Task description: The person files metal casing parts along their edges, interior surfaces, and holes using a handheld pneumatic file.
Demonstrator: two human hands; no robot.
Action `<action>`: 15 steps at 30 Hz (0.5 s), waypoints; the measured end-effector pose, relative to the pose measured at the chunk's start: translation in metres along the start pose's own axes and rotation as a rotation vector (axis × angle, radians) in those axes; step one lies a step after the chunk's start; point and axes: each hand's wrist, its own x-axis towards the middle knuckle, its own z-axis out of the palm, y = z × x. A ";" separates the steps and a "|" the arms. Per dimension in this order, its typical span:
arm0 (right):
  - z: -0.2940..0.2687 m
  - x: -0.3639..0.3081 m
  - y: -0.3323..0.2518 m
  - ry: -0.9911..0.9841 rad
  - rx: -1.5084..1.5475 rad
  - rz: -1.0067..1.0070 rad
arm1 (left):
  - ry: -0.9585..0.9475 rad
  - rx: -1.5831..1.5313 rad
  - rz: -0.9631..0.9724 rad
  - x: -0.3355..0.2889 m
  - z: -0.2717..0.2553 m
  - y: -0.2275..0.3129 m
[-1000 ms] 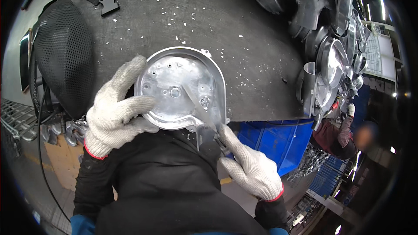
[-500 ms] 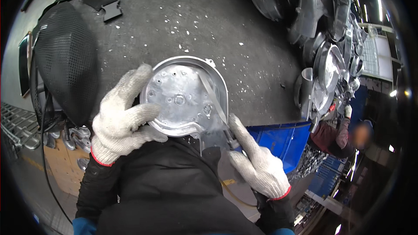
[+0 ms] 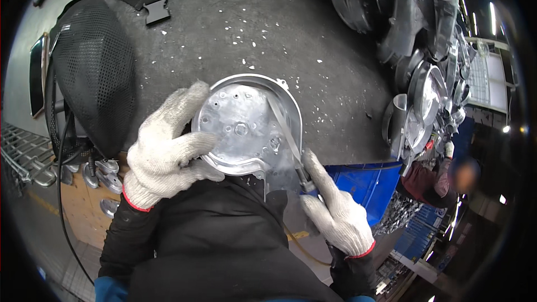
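A round silver metal housing (image 3: 235, 113) with a raised rim, small holes and a spout-like extension lies at the table's near edge. My left hand (image 3: 168, 148), in a white knit glove with a red cuff, grips its left rim, thumb over the inside and fingers around the outer wall. My right hand (image 3: 338, 212), gloved alike, is closed on the handle of a flat file (image 3: 287, 130), index finger stretched along it. The file's long blade reaches across the housing's inside, near the right wall. The handle is mostly hidden by the glove.
White metal chips dot the dark table (image 3: 218, 33). A black mesh mask (image 3: 95, 72) with a strap and buckle lies left. Metal castings (image 3: 422, 100) pile up at right, above a blue bin (image 3: 363, 184). Another person (image 3: 436, 182) works beyond. A cable (image 3: 60, 201) hangs at left.
The whole view has shifted slightly, so everything appears a little further right. Both hands keep their grips, and the file stays at about the same place inside the housing.
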 end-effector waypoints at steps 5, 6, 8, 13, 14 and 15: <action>0.002 -0.006 0.003 0.019 -0.057 -0.151 | -0.135 -0.015 -0.007 0.013 -0.011 0.000; 0.005 -0.007 0.008 0.051 -0.056 -0.198 | -0.174 0.014 -0.019 0.019 -0.014 0.002; 0.005 -0.006 0.004 0.034 -0.090 -0.170 | -0.159 -0.012 -0.114 0.016 -0.013 0.004; 0.001 0.012 -0.021 -0.081 -0.103 -0.135 | -0.017 -0.204 -0.325 0.004 -0.006 0.003; -0.002 0.012 -0.025 -0.043 -0.137 -0.126 | -0.030 -0.237 -0.329 0.008 -0.008 0.007; -0.003 0.015 -0.028 -0.004 -0.176 -0.125 | -0.024 -0.229 -0.331 0.010 -0.008 0.007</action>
